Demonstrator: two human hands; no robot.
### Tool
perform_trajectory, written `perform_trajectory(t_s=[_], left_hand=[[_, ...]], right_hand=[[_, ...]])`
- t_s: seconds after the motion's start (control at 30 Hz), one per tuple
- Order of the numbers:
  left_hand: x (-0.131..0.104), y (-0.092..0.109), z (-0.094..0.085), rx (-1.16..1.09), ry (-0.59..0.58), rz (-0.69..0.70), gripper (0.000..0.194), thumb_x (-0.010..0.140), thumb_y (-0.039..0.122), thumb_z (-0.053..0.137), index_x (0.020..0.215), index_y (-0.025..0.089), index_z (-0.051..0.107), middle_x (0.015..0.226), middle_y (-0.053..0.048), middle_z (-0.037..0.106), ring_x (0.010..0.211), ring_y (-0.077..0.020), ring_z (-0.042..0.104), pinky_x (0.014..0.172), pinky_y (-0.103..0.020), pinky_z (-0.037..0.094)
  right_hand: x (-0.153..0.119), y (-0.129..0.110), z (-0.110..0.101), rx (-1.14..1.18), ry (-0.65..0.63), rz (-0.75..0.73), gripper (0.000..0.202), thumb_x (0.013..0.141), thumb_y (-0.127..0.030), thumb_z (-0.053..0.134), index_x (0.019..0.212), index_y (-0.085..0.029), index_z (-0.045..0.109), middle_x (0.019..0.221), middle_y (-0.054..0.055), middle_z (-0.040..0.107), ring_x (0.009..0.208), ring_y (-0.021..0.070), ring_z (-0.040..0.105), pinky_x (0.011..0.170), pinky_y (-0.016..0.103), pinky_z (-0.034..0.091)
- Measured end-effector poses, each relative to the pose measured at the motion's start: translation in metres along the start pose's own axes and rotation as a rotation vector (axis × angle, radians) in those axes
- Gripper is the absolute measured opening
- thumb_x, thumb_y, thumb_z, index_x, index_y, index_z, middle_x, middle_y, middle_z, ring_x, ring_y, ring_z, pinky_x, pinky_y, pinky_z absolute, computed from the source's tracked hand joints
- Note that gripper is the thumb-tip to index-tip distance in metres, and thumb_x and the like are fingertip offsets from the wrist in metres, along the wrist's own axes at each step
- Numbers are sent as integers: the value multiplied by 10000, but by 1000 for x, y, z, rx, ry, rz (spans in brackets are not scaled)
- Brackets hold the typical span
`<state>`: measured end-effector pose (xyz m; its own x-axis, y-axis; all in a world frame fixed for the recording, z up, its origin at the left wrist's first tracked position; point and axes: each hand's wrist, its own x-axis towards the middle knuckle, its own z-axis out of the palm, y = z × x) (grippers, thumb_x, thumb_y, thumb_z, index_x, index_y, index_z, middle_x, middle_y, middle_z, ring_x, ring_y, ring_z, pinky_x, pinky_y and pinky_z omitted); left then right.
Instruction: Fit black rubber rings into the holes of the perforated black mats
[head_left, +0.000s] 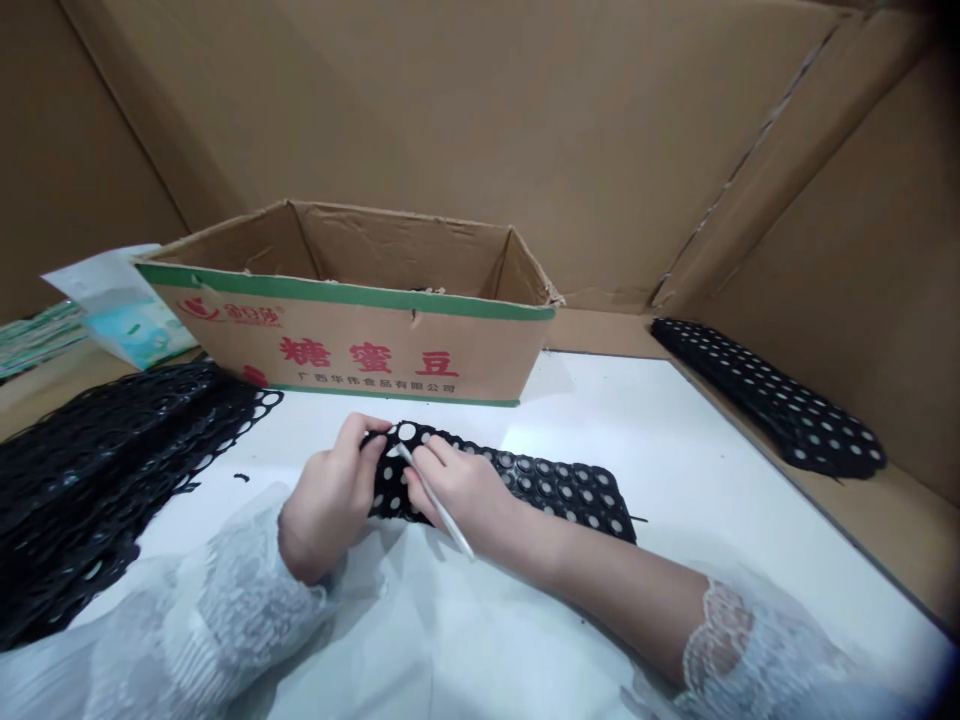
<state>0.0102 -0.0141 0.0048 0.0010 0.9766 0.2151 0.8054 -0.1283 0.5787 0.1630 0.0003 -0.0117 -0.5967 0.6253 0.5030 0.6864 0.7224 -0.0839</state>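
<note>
1. An open-topped brown cardboard box with a green rim and red lettering was stood at the back of the white tabletop, its printed side turned to the person; by this placing, the space in front of it was presumably left free for the hands.
2. A black, flexible sheet dotted with rows of pale round spots was laid directly in front of the box, apart from it, probably so that it could be reached by both hands at once.
3. The sheet's left end was pinched between the thumb and fingers of the left hand, seemingly so that it would be steadied and slightly raised.
4. A slim white pen-like tool was gripped in the closed fingers of the right hand, slanted with its tip at the sheet's left end, beside the left fingertips; the hands were likely set this close so that the tip could be guided. Whether the sheet was pierced by the tip could not be told.
5. A heap of black perforated netting was piled left of the box, perhaps so that the working space was not crowded.
6. Another long black, pale-spotted piece was laid well to the right of the box, apparently out of the way.
</note>
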Motion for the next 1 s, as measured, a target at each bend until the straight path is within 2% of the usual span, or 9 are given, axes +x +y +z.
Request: perform_trajectory(t_s=[0.17,0.3,0.57,1.0], left_hand=[[25,-24,3,-137,-46,30,233,835,370,344,893,203,497,858,-17,606,831,-190,571,759,-263,402],[27,-27,4,-220,-67,59,242,836,372,359,908,193,505,881,-15,587,859,-179,541,797,-269,381],[22,-24,1,-253,-75,93,224,851,385,366,883,199,487,831,7,564,813,-159,526,762,-250,373],[18,-21,0,-269,-75,70,267,844,414,352,901,192,491,763,8,552,692,-150,511,672,-247,391]], right_hand=[[-9,6,-7,270,98,62,197,839,-182,318,660,-174,401,630,7,445,549,97,430,515,212,384],[-8,7,-8,335,95,77,184,842,-198,336,666,-179,386,619,-2,437,534,93,418,511,208,378],[-7,7,-4,208,45,20,234,889,-270,313,729,-164,448,687,21,503,594,93,482,530,187,387],[-7,4,1,60,89,-70,258,895,-286,316,705,-166,443,632,-5,528,537,82,493,448,214,296]])
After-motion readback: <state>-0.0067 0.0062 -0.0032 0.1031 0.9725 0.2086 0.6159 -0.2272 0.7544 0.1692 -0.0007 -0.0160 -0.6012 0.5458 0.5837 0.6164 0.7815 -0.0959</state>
